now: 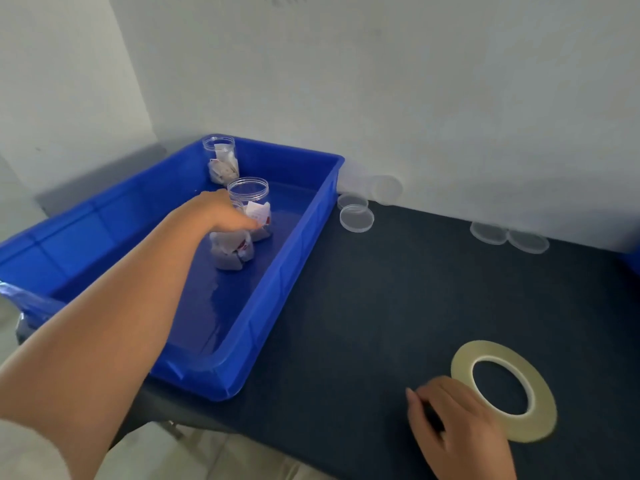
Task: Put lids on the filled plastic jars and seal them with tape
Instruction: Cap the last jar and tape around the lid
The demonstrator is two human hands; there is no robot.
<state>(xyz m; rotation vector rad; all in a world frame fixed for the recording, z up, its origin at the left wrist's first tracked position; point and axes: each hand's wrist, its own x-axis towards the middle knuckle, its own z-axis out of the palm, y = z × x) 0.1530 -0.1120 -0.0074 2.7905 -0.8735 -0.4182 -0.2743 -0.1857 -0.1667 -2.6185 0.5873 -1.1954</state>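
Note:
Three clear plastic jars filled with small packets stand without lids in a blue bin. My left hand reaches into the bin and grips the nearest jar at its top. A second jar stands just behind it and a third jar at the bin's far end. My right hand rests on the dark table with loosely curled fingers, holding nothing, beside a flat roll of pale tape. Clear lids lie right of the bin.
More clear lids lie near the white wall at the back right, and one lid leans against it. The dark table ends at the near edge. A blue object shows at the right edge.

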